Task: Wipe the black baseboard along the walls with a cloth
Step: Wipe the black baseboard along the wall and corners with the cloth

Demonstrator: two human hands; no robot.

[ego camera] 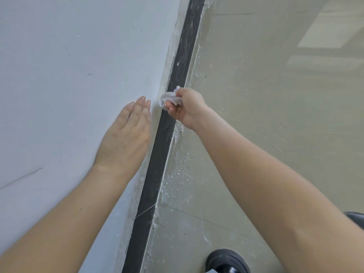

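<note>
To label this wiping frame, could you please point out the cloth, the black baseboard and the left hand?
cloth (169,96): head view, on the crumpled white bunch.
black baseboard (158,154): head view, on the bare dark strip below the cloth.
left hand (126,134): head view, on the back of the hand.

Bare forearms (256,174), short plain nails (142,97) on left hand (126,134), 1 black shoe (226,260), grey garment edge (356,216)

Matt black baseboard (157,154), crumpled white cloth (169,96), rough paint-flecked floor (256,115)
</note>
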